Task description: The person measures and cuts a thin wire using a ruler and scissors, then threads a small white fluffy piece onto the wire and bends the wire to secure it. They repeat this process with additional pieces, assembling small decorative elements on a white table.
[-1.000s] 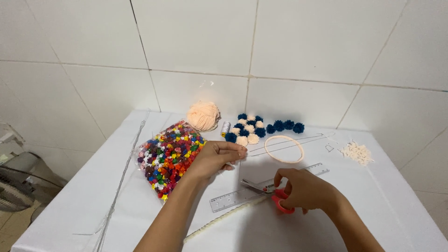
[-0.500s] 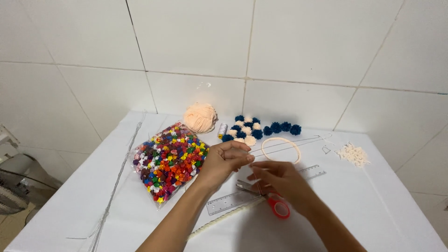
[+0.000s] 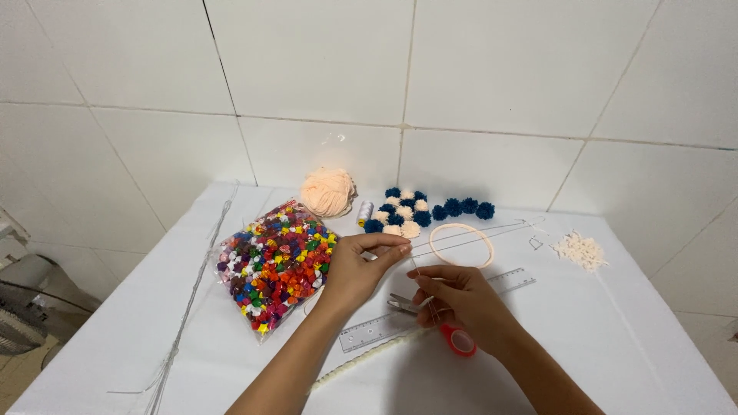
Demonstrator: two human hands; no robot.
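Observation:
My left hand (image 3: 360,265) is over the white table (image 3: 615,338), thumb and forefinger pinched on the upper end of a thin thread (image 3: 419,273). Just below and to the right, my right hand (image 3: 463,298) pinches the same thread lower down. The two hands are close together, nearly touching. Red-handled scissors (image 3: 460,339) lie on the table under my right hand, their blades pointing left. A clear ruler (image 3: 370,334) lies slanted beneath both hands.
A clear bag of many-coloured beads (image 3: 275,263) lies left of my hands. Behind are a peach yarn ball (image 3: 327,192), a thread spool (image 3: 365,211), blue and cream pom-poms (image 3: 411,209), a pale ring (image 3: 461,244) and small white pieces (image 3: 580,250). Long wires (image 3: 192,292) run along the left.
My right hand has let go of the red scissors, which now lie on the table, and moved up to the left hand to pinch the thread.

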